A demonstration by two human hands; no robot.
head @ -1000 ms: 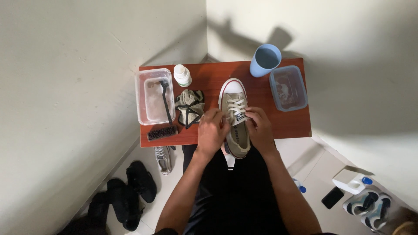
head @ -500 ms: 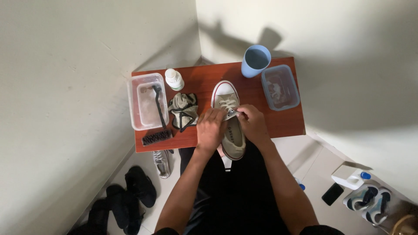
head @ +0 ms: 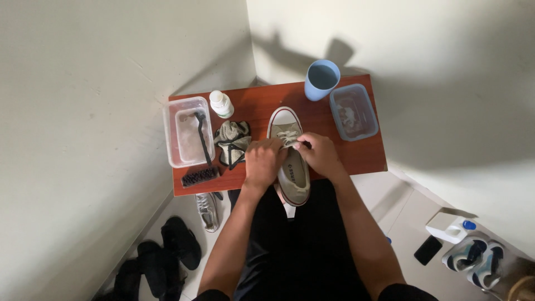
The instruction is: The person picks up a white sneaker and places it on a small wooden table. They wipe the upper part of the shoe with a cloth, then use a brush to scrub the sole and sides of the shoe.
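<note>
Grey-olive canvas sneaker (head: 292, 161) with white toe cap and pale laces, on reddish-brown table (head: 368, 156). Beyond the sneaker, light blue cup (head: 321, 79); left of it, crumpled grey cloth (head: 232, 140), white bottle (head: 221, 103), black brush (head: 200, 176).

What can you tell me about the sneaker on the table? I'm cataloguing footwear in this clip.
The sneaker is a low-top in grey-green canvas with a white rubber toe cap and sole and pale laces. It lies upright on the reddish-brown table, toe pointing away, heel overhanging the near edge. The left hand and right hand grip it at the laces.
</note>
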